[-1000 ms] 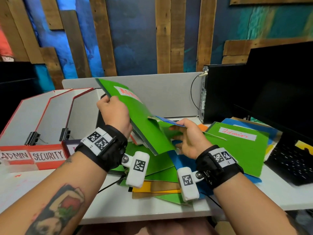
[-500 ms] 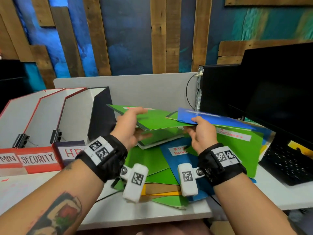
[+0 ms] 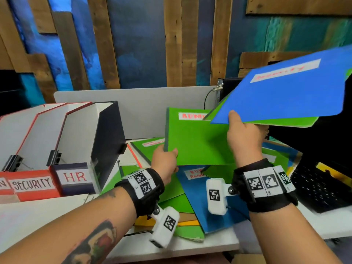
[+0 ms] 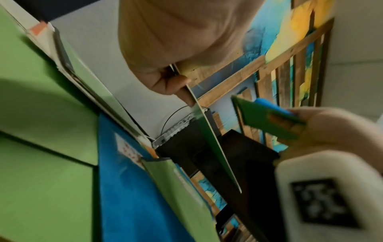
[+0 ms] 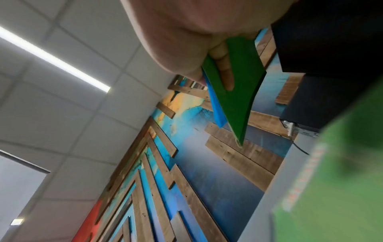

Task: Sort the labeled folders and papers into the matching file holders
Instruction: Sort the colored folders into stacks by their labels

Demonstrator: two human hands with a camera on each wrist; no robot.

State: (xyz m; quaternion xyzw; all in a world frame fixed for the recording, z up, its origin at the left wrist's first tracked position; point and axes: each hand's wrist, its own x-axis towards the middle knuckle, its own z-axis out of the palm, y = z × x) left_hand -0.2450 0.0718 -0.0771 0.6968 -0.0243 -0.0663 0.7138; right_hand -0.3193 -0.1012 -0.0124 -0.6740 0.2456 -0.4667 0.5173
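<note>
Green folder: the left hand [image 3: 165, 162] pinches the lower left corner of a green folder [image 3: 194, 141], held upright above the pile; its white label shows red letters that look like "ADMIN", partly covered
Blue folder: the right hand [image 3: 244, 137] grips the near edge of a blue folder [image 3: 282, 92] with a second green sheet under it, thumb on top, fingers [image 5: 225, 72] curled beneath; both are lifted high to the right, in front of the monitor [image 3: 323, 141]
Blue label: red writing on white, blurred, probably "SECURITY", so read it again before filing
File holders: a row stands at the left of the desk [image 3: 190, 246]; the SECURITY holder [image 3: 32, 184] is red, the HR holder [image 3: 75, 178] dark, and a third at the frame edge shows only an "N", likely Admin
Pile: more green, blue and orange folders lie loose on the desk under both hands
Step in hand: judging by the labels, the green one belongs in the far-left holder and the blue in the middle one
Doing it well: file one hand at a time, spine down, sliding along the holder's wall; separate the green sheet under the blue folder and check its label first
Risk: a corner pinch lets a folder swing or spill papers, so shift the grip nearer the middle of the edge
</note>
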